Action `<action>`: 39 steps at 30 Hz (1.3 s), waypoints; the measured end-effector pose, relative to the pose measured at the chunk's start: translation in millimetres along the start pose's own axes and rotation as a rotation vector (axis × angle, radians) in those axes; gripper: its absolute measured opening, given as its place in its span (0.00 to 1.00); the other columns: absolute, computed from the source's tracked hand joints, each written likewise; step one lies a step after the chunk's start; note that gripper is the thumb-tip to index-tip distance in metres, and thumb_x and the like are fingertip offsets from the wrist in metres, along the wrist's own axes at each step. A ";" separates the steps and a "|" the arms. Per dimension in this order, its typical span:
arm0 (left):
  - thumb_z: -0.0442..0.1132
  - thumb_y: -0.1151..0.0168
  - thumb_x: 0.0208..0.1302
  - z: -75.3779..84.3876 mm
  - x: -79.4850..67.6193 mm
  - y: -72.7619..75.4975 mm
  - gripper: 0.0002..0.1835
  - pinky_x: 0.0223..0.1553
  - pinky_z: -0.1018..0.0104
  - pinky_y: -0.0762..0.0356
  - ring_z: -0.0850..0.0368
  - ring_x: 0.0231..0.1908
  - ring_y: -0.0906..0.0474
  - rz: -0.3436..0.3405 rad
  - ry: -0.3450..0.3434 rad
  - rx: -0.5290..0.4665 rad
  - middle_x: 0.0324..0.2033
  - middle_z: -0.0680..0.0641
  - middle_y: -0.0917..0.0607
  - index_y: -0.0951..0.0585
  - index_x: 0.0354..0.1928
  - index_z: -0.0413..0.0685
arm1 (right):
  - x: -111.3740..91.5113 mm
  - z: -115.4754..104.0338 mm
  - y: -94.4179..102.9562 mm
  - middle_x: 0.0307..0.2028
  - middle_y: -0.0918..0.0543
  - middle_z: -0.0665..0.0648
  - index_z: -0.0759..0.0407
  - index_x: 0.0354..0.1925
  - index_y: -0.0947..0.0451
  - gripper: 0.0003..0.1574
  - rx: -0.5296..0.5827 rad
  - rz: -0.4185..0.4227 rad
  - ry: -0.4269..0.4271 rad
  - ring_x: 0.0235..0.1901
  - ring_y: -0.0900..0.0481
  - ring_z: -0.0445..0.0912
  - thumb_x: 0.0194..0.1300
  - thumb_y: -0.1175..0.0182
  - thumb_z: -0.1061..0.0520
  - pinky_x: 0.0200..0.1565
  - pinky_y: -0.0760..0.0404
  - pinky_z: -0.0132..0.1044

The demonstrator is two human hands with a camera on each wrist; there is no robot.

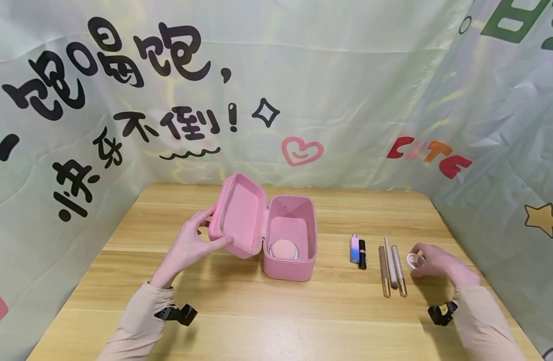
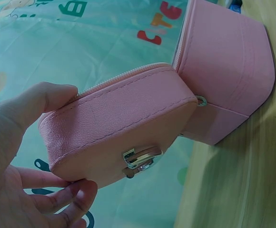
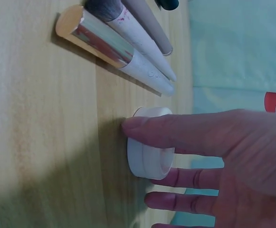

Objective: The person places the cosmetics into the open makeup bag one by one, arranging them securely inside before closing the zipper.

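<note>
A pink zippered cosmetic case (image 1: 289, 271) stands with its lid (image 1: 243, 213) swung out to the left. My left hand (image 1: 196, 244) holds that lid, the thumb (image 2: 59, 95) on its rim and the fingers beneath its outer face. The lid's outer side carries a silver metal handle (image 2: 142, 157). Inside the case lies a round pale-pink puff or compact (image 1: 284, 249). Far to the right, my right hand (image 1: 440, 264) pinches a small round white jar (image 3: 150, 159) between thumb and fingers, at the tabletop. Part of the jar is hidden behind the thumb.
Left of the jar lie a makeup brush (image 1: 390, 265) and two slim tubes, one brown (image 1: 383, 268) and one pale (image 1: 398, 268). Nearer the case are a pink-and-blue tube (image 1: 355, 250) and a black tube (image 1: 362, 254). A printed curtain (image 1: 348, 100) hangs behind the wooden table (image 1: 258, 321).
</note>
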State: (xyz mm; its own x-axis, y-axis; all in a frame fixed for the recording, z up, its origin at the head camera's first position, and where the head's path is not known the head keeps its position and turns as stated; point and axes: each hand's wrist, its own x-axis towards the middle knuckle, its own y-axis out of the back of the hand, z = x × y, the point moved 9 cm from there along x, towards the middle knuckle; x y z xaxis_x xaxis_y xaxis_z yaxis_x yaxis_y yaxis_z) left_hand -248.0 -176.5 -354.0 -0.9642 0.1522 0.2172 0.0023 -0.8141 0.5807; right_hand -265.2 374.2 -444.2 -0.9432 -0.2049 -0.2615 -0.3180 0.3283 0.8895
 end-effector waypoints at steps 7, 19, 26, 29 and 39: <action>0.47 0.23 0.53 0.3 -0.2 0.0 0.46 0.49 0.58 0.30 0.49 0.53 0.23 0.003 -0.001 -0.003 0.60 0.42 0.20 0.33 0.74 0.45 | -1.1 -0.3 -0.3 0.30 0.24 0.58 0.73 0.43 0.28 0.26 0.024 0.015 0.018 0.32 0.29 0.47 0.49 0.29 0.62 0.35 0.29 0.40; 0.47 0.23 0.54 0.3 -0.9 0.4 0.46 0.49 0.59 0.30 0.49 0.53 0.24 0.001 -0.003 -0.008 0.59 0.43 0.19 0.33 0.74 0.46 | -1.9 1.7 -1.3 0.30 0.24 0.57 0.74 0.45 0.28 0.27 0.029 0.015 0.011 0.31 0.29 0.47 0.52 0.29 0.60 0.34 0.29 0.40; 0.47 0.23 0.54 0.0 -0.6 0.2 0.46 0.49 0.58 0.30 0.49 0.53 0.23 0.003 -0.003 -0.009 0.59 0.43 0.19 0.33 0.74 0.46 | -0.1 -3.7 5.7 0.31 0.21 0.60 0.75 0.48 0.28 0.32 -0.059 0.076 0.040 0.33 0.25 0.50 0.52 0.27 0.56 0.35 0.25 0.44; 0.47 0.23 0.54 0.1 -0.6 0.0 0.46 0.49 0.58 0.30 0.49 0.53 0.23 0.004 0.000 -0.008 0.58 0.42 0.19 0.33 0.74 0.45 | 0.8 -11.2 10.1 0.33 0.19 0.62 0.75 0.48 0.27 0.34 -0.082 0.101 0.055 0.34 0.23 0.52 0.51 0.27 0.55 0.37 0.23 0.47; 0.46 0.23 0.53 1.7 0.2 -0.5 0.46 0.50 0.58 0.30 0.49 0.52 0.23 0.007 -0.006 -0.008 0.58 0.42 0.19 0.33 0.74 0.44 | -1.7 -40.0 22.8 0.33 0.19 0.60 0.71 0.49 0.25 0.33 -0.105 0.184 0.101 0.34 0.23 0.51 0.51 0.26 0.53 0.36 0.23 0.46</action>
State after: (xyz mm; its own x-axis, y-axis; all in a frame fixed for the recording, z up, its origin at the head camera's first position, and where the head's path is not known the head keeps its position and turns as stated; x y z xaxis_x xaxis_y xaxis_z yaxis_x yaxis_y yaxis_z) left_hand -247.8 -175.0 -353.0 -0.9624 0.1503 0.2261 0.0065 -0.8198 0.5727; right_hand -267.0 345.2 -408.5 -0.9682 -0.2435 -0.0567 -0.1242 0.2717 0.9543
